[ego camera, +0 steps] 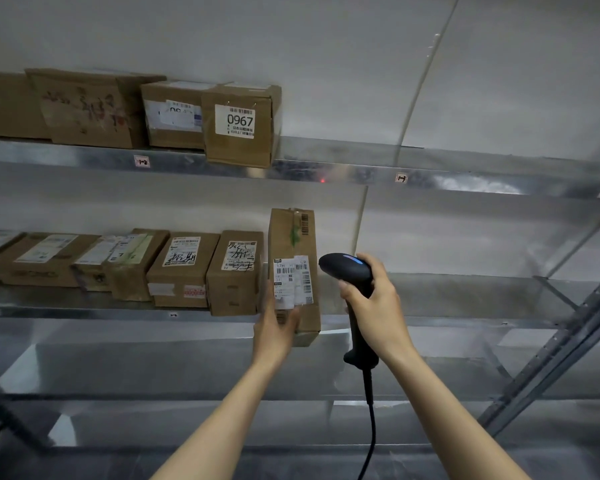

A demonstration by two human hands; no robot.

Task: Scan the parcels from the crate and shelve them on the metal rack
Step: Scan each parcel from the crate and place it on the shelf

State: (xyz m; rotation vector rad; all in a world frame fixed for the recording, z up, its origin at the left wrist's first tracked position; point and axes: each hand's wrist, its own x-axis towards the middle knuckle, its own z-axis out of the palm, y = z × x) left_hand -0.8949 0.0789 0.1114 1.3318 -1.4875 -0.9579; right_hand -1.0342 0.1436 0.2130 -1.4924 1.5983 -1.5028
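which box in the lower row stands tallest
The parcel at the row's right end, beside the scanner, gripped by the left hand; it stands on end, its neighbours sit lower.

Left grip and right grip are raised side by side on bare, outstretched arms.
The left grip clasps the lower left edge of the parcel, fingers running up its side and thumb across its front. Just to its right, the right grip curls round the handle of the scanner, with its forearm slanting in from the lower right.
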